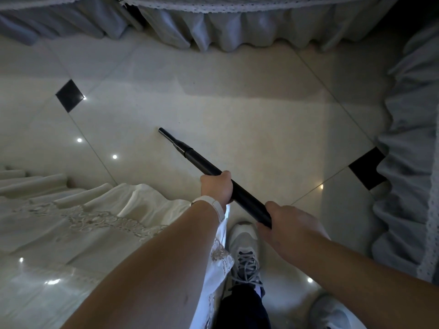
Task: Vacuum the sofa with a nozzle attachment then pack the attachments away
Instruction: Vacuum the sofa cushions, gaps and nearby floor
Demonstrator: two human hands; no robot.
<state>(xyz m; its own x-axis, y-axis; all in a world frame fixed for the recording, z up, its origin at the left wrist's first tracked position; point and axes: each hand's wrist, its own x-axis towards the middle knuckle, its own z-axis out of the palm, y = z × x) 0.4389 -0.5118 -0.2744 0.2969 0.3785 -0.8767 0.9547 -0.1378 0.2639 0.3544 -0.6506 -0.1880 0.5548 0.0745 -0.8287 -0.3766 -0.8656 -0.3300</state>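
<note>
A black telescopic vacuum tube (190, 153) slants from lower right up to the left over the tiled floor, its thin end bare with no nozzle on it. My left hand (216, 187) grips the tube around its middle. My right hand (287, 224) holds the thick near end, fingers wrapped under it. The sofa (213, 32), under a grey-blue frilled cover with lace trim, runs along the top of the view. No vacuum body is in view.
A second frilled sofa section (413, 162) stands at the right. A table with a white embroidered cloth (71, 229) fills the lower left. My grey sneakers (244, 252) stand on the glossy tiles (237, 103) below the tube.
</note>
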